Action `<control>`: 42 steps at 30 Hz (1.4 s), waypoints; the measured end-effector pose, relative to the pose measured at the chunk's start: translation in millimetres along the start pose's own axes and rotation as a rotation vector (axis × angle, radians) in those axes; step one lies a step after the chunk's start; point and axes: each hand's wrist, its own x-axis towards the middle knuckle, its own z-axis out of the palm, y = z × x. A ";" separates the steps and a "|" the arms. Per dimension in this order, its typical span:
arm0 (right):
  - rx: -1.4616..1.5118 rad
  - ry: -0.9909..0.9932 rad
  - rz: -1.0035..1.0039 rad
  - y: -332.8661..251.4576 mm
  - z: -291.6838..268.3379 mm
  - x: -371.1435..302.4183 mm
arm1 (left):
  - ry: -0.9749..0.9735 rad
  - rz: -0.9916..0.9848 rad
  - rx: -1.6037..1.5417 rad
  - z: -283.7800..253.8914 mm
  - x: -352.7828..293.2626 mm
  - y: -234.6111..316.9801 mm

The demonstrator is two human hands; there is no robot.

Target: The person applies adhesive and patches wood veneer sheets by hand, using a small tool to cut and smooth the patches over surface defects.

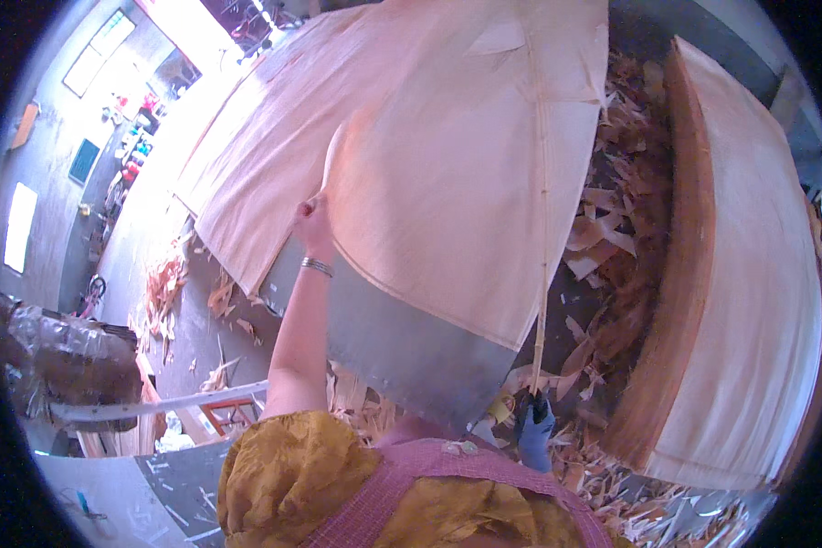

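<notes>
A large pale sheet of thin wood veneer [438, 210] spreads out ahead of me, its left edge lifted and curling up. My left hand [314, 226], bare with a bracelet at the wrist, is closed on that raised edge. Low on the right, my right hand [535, 437] wears a blue glove and grips the near end of a long thin bamboo stick [542, 228]. The stick runs away from me along the sheet's right side. Under the near edge, a grey flat surface [402, 361] shows. Another veneer sheet [247, 205] lies beneath, to the left.
A tall stack of veneer sheets [749, 274] stands at the right. Torn veneer scraps [603, 228] cover the floor between it and me, with more scraps [163, 292] at the left. A plastic-wrapped brown bundle [73, 365] sits at the lower left, near a pale rail [155, 405].
</notes>
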 end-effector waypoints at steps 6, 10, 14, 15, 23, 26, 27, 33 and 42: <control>-0.132 -0.044 -0.130 3.1 1.6 10.3 | -0.293 0.495 0.425 133.5 -160.5 121.4; -0.310 -0.033 -0.246 3.6 -0.2 30.1 | -0.581 0.544 0.576 219.7 -282.5 135.9; -0.174 -0.141 -0.096 16.7 -6.8 57.0 | -0.857 0.778 0.468 277.4 -378.4 109.5; -0.094 -0.168 0.036 20.2 -9.6 63.4 | -0.888 0.817 0.456 288.6 -399.2 102.0; -0.131 0.022 -0.221 -11.4 -7.6 60.4 | -1.141 0.791 0.405 321.1 -508.3 65.6; -0.294 0.108 -0.312 -38.2 -7.1 42.5 | -1.122 0.865 0.375 321.4 -526.6 55.1; -0.322 0.130 -0.336 -45.0 -8.0 40.9 | -1.159 0.850 0.337 323.1 -530.4 53.0; -0.634 0.017 -0.435 -49.0 -1.9 61.7 | -1.410 0.704 0.370 318.2 -537.1 54.3; 0.107 -0.023 -0.167 -97.1 16.6 100.3 | -1.516 0.509 0.024 275.2 -453.1 87.8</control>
